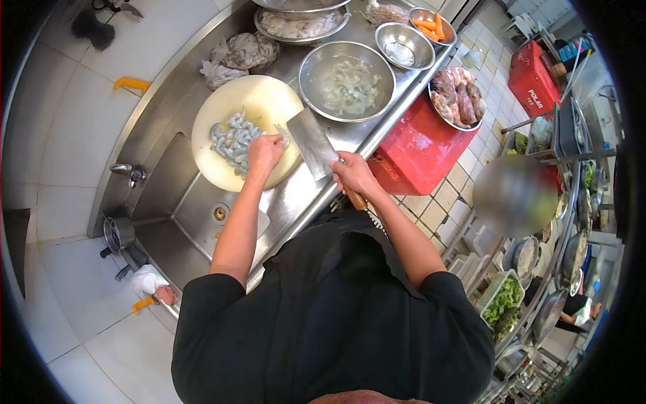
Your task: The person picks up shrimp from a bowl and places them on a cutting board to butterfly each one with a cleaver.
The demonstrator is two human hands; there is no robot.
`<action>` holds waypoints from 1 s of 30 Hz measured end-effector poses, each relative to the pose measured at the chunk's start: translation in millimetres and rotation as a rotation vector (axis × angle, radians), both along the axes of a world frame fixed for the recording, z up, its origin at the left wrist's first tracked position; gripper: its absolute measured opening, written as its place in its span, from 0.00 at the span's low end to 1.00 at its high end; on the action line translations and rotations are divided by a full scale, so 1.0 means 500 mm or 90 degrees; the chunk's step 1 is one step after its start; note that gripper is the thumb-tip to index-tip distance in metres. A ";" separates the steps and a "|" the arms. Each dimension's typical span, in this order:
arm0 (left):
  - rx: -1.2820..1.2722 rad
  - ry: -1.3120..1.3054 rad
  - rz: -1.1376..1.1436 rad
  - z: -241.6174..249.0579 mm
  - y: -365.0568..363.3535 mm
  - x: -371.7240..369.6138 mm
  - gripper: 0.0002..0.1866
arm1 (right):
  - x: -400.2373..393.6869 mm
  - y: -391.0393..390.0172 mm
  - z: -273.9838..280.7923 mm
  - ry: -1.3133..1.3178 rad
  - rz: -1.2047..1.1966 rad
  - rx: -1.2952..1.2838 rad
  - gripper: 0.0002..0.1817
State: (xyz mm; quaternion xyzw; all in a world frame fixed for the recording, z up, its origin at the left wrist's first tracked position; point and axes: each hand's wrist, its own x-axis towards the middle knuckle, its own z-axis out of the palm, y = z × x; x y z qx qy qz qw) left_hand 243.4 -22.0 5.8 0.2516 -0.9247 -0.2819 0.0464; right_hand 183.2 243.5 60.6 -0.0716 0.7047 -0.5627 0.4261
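Note:
My left hand [266,152] is closed over the right part of the round, pale cutting board [208,161], beside a pile of grey peeled shrimp [235,140]. A shrimp [282,137] shows at its fingertips. My right hand [355,174] is wrapped round the wooden handle of a cleaver [311,143]. The wide blade reaches up and left, its far end at the board's right edge near the shrimp. Just above the blade stands a steel bowl [304,75] with shrimp in liquid [350,84].
The sink basin [161,195] lies below the board. Behind are plastic bags [245,52], a small steel bowl [405,46] and carrots [431,28]. At the right are a red cooler [431,145], a bowl of meat [459,97] and shelving. Another person's arm [584,314] shows far right.

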 end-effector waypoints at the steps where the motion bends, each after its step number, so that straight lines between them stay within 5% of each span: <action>1: 0.001 -0.001 0.000 0.000 -0.002 0.000 0.17 | -0.003 -0.007 -0.008 -0.007 0.001 -0.013 0.12; 30: 0.061 0.061 0.068 -0.003 0.020 0.010 0.13 | 0.064 0.083 0.051 -0.062 0.074 0.035 0.14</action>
